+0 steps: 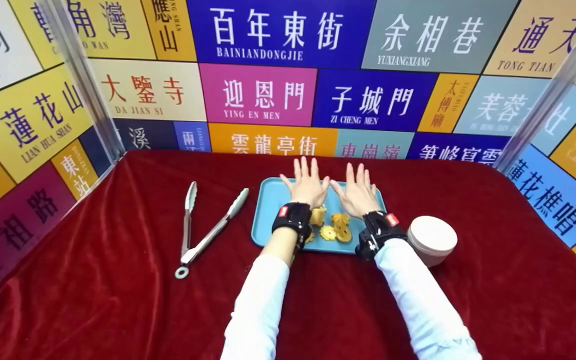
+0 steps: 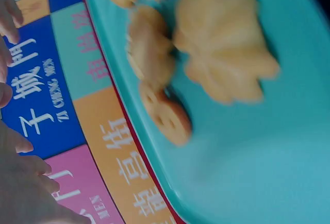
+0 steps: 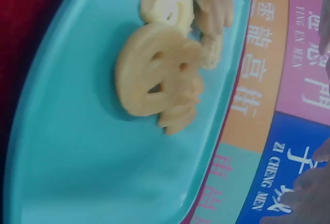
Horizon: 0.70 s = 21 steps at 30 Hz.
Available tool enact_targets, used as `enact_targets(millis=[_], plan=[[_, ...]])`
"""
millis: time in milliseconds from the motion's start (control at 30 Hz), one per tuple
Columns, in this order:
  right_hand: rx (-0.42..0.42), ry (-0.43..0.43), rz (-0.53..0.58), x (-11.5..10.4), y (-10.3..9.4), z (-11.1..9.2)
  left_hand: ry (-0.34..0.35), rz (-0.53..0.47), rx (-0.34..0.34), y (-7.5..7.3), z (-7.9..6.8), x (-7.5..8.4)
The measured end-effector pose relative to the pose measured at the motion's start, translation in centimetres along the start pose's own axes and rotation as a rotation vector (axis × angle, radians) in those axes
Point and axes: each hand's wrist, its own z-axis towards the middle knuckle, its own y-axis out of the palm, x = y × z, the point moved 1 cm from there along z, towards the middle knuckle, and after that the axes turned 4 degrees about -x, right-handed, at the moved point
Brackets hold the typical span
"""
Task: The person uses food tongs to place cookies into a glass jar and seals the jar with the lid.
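Note:
My left hand (image 1: pixel 309 189) is held over a blue tray (image 1: pixel 266 200), its fingers straight and spread, with nothing in it. Beside it, my right hand (image 1: pixel 359 196) has its fingers extended too and is likewise bare. On the tray lie several cookies, partly covered by the wrists in the head view. One is round with a face cut into it (image 3: pixel 136 80); a ridged, flower-like cookie (image 2: pixel 221 44) fills much of the left wrist view. A ring-shaped cookie (image 1: pixel 327 233) lies next to the face cookie.
Metal tongs (image 1: pixel 213 232) lie spread on the red cloth (image 1: pixel 133 280), left of the tray. A white round container (image 1: pixel 433 234) stands to the right, close by my right wrist. Behind the table rises a wall of coloured name panels (image 1: pixel 258 95).

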Motion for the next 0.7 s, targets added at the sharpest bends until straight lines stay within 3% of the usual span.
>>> enact_targets(millis=[200, 567, 700], plan=[[0.059, -0.078, -0.022, 0.5, 0.0, -0.9, 0.033, -0.120, 0.015, 0.0, -0.8, 0.6], [0.021, -0.137, 0.052, 1.7, 0.5, -2.9, 0.142, -0.267, -0.008, 0.8, -2.3, 0.6], [0.017, -0.132, 0.058, 2.0, 0.4, -3.6, 0.149, -0.335, -0.028, 0.8, -2.9, 1.1]])
